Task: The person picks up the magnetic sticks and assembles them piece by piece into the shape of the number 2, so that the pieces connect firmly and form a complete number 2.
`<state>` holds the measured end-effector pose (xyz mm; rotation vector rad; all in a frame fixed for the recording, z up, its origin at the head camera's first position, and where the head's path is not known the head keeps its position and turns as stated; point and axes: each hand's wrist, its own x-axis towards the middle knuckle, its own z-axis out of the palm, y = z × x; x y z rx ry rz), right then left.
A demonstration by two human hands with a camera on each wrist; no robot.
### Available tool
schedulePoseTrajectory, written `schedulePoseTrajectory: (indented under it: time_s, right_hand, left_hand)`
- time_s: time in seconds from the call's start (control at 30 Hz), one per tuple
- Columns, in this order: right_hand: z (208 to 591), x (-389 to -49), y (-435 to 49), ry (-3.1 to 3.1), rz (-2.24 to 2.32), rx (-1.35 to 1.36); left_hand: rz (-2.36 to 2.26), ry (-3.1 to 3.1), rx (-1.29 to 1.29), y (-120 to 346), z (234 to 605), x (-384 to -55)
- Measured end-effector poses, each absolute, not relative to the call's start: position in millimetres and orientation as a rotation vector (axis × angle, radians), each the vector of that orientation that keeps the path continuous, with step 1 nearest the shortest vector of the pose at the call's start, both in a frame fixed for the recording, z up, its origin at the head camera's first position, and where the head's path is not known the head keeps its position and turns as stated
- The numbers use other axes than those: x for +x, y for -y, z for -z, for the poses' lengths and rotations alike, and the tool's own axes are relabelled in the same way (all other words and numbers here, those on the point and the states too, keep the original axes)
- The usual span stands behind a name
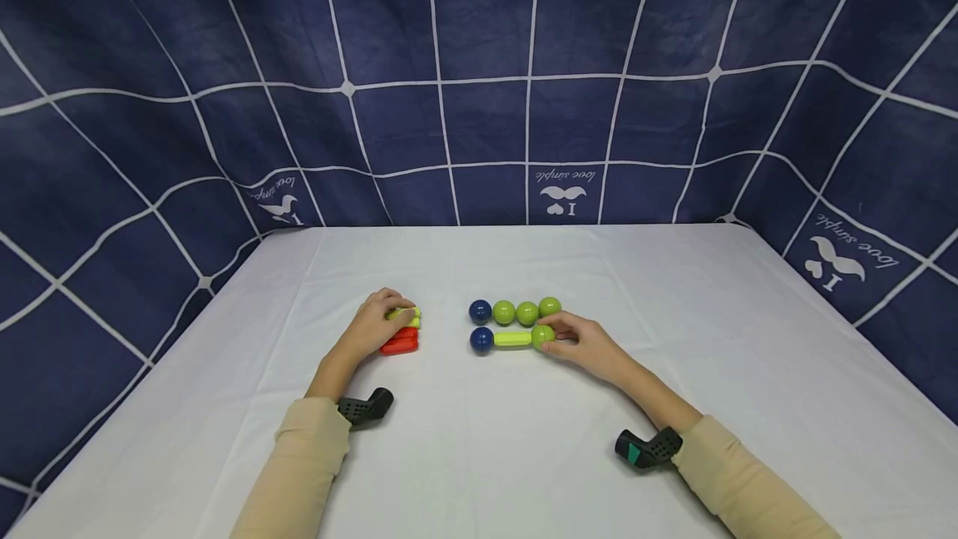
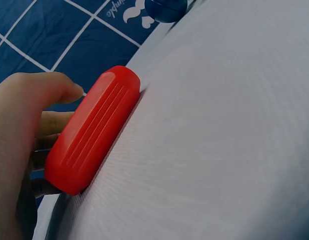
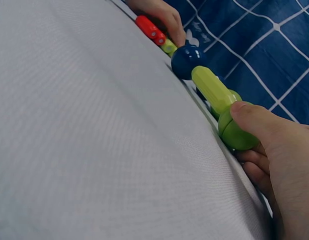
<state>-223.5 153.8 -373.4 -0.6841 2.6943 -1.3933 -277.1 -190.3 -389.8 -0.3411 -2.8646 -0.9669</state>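
My right hand (image 1: 587, 345) pinches a green ball (image 3: 234, 132) between thumb and fingers. That ball meets one end of a yellow-green ribbed rod (image 1: 512, 339), and a navy ball (image 1: 482, 341) stands at the rod's other end. To the left, my left hand (image 1: 374, 324) has its thumb and fingers around yellow-green rods (image 1: 416, 314), partly covered by the hand. Beside them, nearer the body, lie red rods (image 1: 399, 346); one red rod (image 2: 94, 132) hides part of the left fingers in the left wrist view.
Behind the joined piece, a row holds another navy ball (image 1: 481, 312) and three green balls (image 1: 527, 313). A white cloth (image 1: 479, 456) covers the table. Navy gridded fabric (image 1: 479, 123) hangs at the back and sides.
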Motion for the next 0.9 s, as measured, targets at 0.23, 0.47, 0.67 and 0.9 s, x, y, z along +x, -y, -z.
schedulePoseTrajectory:
  time_s: [0.23, 0.47, 0.67, 0.9]
  right_hand:
    - [373, -223, -154, -2.703, 1.385, -0.683]
    - [371, -222, -153, -2.707, 1.367, -0.671]
    - [371, -222, -153, -2.704, 1.36, -0.676]
    - [368, -221, -152, -2.701, 1.369, -0.684]
  left_hand:
    - [1.068, 2.844, -0.331, 190, 391, -278]
    - [1.147, 2.832, -0.273, 190, 391, -277]
    - [1.132, 2.668, -0.266, 185, 386, -276]
    - [1.282, 2.534, -0.26, 166, 377, -272]
